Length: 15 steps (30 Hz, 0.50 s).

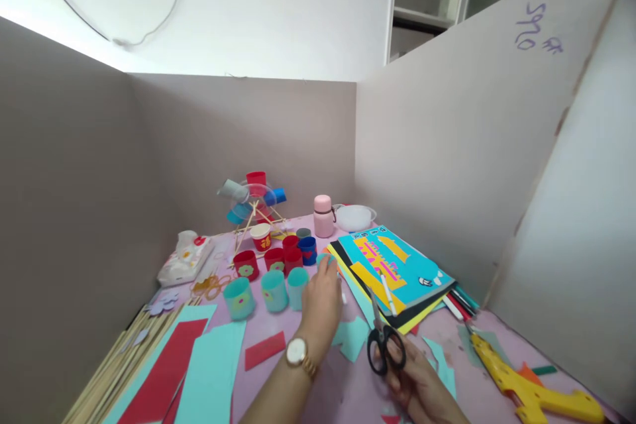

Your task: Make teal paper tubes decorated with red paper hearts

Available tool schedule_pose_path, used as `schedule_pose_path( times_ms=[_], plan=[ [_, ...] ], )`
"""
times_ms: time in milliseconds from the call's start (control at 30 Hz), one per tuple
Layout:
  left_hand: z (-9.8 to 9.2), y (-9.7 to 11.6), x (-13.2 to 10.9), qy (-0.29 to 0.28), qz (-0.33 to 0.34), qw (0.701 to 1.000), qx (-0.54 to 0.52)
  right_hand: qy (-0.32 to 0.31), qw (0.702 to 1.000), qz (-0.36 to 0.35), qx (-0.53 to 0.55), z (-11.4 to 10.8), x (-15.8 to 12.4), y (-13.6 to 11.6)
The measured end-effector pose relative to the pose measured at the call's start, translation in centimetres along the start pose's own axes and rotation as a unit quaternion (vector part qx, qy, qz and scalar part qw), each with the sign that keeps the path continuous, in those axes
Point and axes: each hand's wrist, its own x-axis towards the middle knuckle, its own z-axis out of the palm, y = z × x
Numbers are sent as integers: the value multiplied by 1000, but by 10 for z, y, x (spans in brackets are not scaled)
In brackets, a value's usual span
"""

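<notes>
Right hand [415, 377] grips the scissors [381, 331] by the black handles, blades pointing away, just above the table [263, 389]. Left hand [322, 295], gold watch [297, 352] on its wrist, is at a cyan piece [325, 260] right of the three cyan cups [274, 291]; fingertips hidden, can't tell if it's grasping. Writing: purple handwriting [536, 26] on the right-hand panel, can't decipher it reliably. Red-and-white tub [261, 237] has a yellow mark, too small to read. Blue sheet [397, 265] carries small black drawn marks along its far edge, also illegible.
</notes>
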Motion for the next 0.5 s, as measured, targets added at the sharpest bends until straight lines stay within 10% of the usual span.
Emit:
schedule_pose_path(
  times_ms=[267,500],
  plan=[
    [32,-3,23,-23,-12,999,26,-24,992,70,105,-2,-6,-9],
    [-24,4,-84,103,143,983,-48,-16,999,-16,50,-2,-7,-12]
  ],
)
